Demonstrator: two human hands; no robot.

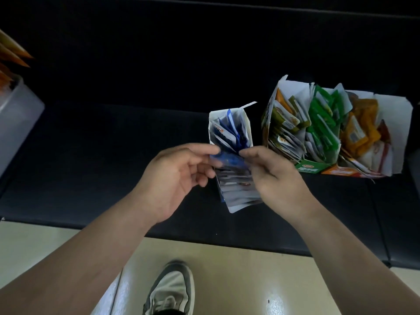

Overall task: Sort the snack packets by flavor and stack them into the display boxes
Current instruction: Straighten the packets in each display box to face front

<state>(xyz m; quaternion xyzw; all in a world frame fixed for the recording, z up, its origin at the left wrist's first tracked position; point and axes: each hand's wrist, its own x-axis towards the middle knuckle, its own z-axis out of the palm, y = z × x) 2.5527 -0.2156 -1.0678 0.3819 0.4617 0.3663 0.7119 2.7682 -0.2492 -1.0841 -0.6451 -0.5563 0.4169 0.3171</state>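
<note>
A narrow white display box (244,123) full of blue snack packets (229,133) lies on the black seat, its near end between my hands. My left hand (179,176) and my right hand (272,173) together pinch one blue packet (228,159) over the box, each at one end. To the right stand three joined display boxes: one with olive and orange packets (284,119), one with green packets (322,123), one with yellow-orange packets (363,130).
The black padded bench (113,144) runs across the view, its front edge near me. A translucent plastic bin (18,119) with orange packets stands at the far left. Below is a beige floor with my shoe (172,289).
</note>
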